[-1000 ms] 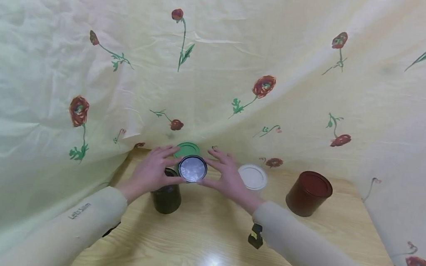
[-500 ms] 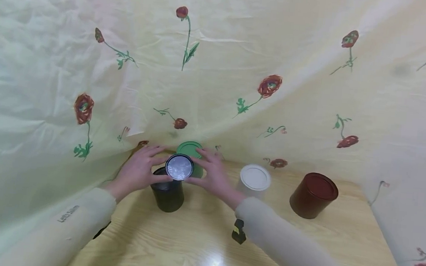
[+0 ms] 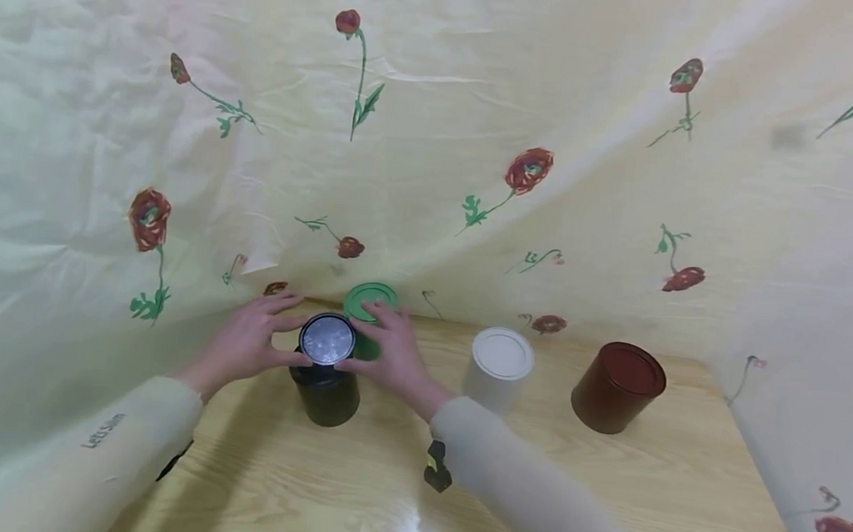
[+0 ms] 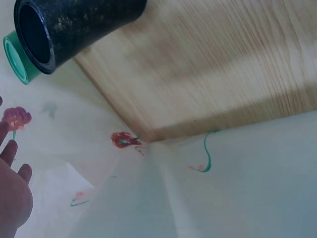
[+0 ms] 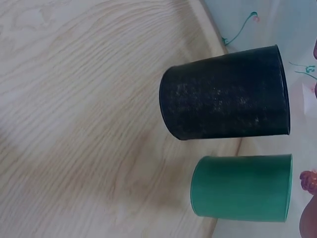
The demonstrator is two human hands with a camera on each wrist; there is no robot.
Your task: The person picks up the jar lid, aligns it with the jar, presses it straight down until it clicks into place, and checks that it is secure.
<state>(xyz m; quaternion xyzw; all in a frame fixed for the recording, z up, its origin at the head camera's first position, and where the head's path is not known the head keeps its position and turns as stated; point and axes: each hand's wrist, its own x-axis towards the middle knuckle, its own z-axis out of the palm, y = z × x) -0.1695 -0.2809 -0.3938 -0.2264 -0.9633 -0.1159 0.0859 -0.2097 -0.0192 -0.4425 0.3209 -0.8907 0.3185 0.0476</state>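
Between both hands is a round black-rimmed lid with a shiny, pale face. My left hand pinches its left edge with thumb and fingers, and my right hand does the same on the right. Directly below stands a black can, its upper part overlapped by the lid in the head view. The left wrist view shows the can's mouth dark and uncovered. Scuffs mark the can's side in the right wrist view, where only bits of the right hand appear at the edge.
Just behind the black can is a green can with a green lid. To the right stand a white can and a dark red can. A flowered cloth hangs behind and beside the wooden table.
Both hands have carried the lid leftward, from beside the black can to above its mouth. The right hand has moved away from the white can. The cans stay in place.
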